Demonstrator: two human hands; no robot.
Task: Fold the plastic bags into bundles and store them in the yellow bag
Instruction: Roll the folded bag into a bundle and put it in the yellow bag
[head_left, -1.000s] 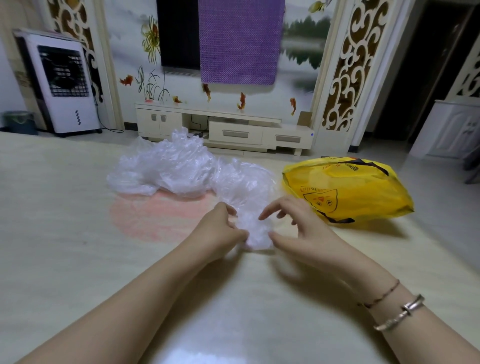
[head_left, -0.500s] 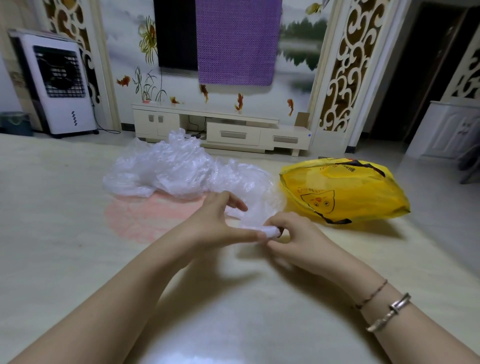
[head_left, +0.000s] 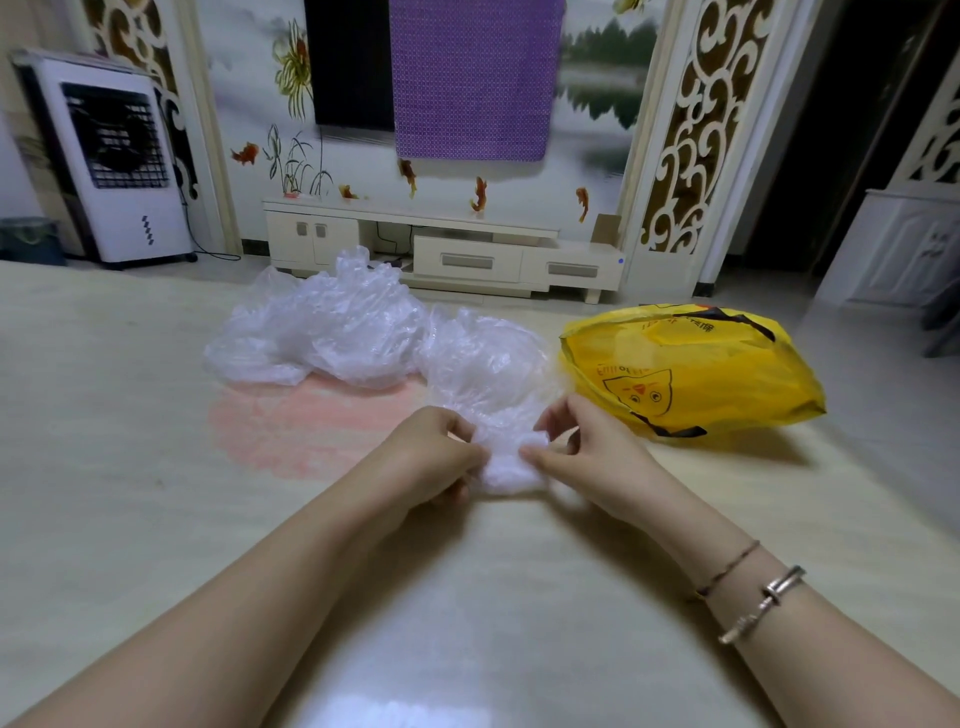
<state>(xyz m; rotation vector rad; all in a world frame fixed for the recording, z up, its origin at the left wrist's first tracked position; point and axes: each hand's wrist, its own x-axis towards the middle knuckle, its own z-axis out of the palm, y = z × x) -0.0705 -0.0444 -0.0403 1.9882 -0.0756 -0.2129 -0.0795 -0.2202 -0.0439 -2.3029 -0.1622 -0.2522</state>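
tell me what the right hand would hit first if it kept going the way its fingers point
The right hand points left toward the left hand, pinching the folded clear plastic bag between them. It would press into that bundle first, then probably the left hand's fingers.

White air cooler (head_left: 117, 161) stands at far left, dark bin (head_left: 28, 240) beside it. Low cream TV cabinet (head_left: 441, 249) against the painted wall, purple cloth (head_left: 472, 78) hanging over a black TV (head_left: 348, 62). White cabinet (head_left: 898, 249) far right.
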